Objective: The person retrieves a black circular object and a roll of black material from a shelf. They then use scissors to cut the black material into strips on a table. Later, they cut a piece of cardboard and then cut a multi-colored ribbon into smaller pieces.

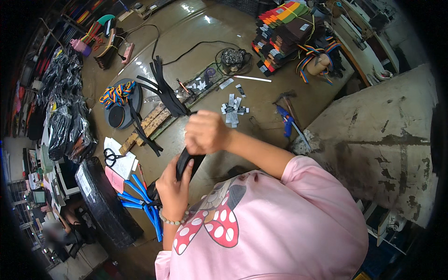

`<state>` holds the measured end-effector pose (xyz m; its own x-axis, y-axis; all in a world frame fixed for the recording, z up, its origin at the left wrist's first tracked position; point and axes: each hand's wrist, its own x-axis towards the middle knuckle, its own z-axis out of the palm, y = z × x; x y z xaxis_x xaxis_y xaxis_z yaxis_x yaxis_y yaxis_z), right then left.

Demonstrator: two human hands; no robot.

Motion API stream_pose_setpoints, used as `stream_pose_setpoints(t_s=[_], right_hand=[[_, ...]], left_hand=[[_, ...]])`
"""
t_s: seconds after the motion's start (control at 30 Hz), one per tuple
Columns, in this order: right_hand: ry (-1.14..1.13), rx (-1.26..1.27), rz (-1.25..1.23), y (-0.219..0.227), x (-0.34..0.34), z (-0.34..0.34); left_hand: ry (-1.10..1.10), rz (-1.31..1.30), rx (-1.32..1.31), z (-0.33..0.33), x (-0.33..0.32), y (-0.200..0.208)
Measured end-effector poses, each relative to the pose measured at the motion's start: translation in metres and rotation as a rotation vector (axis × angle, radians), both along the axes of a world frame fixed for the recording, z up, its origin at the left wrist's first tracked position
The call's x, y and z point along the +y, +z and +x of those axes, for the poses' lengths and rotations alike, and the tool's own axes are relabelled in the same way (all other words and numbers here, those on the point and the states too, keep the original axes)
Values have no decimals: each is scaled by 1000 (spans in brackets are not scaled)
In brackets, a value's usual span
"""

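A bundle of black fabric straps (167, 91) fans out over the table, its gathered end reaching my right hand (207, 132). That hand is a closed fist around the strap. Just below and nearer to me, my left hand (173, 189) grips a folded black part (185, 163) of what looks like the same strapping, thumb pressed along it. How the two parts join is hidden by my right fist. One loose black strap (144, 135) lies across a wooden board (151, 123) to the left of the fist.
Small pale labels (231, 109) lie beyond my right hand, with a hammer (285, 96) and blue-handled tool (285, 123) further right. Leftward are a grey round dish (128, 122) with striped cord, scissors (110, 158), blue strips (135, 187) and a black-wrapped package (100, 200). Stacked strap bundles (284, 42) stand far right.
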<state>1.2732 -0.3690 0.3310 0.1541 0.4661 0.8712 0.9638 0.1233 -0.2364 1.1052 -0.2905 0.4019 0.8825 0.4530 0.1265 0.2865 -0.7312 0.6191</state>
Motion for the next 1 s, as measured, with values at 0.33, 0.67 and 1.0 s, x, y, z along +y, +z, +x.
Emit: stream_pose_setpoints(t_s=[0.33,0.67,1.0], right_hand=[[100,127,70,-7,18,19],[9,248,-44,-56,33,30],[-779,579,-217,-167,-47,205]], left_hand=[[9,93,-137,7,14,0],[-75,182,-178,11,31,-47],[39,120,22,-16,32,-109]])
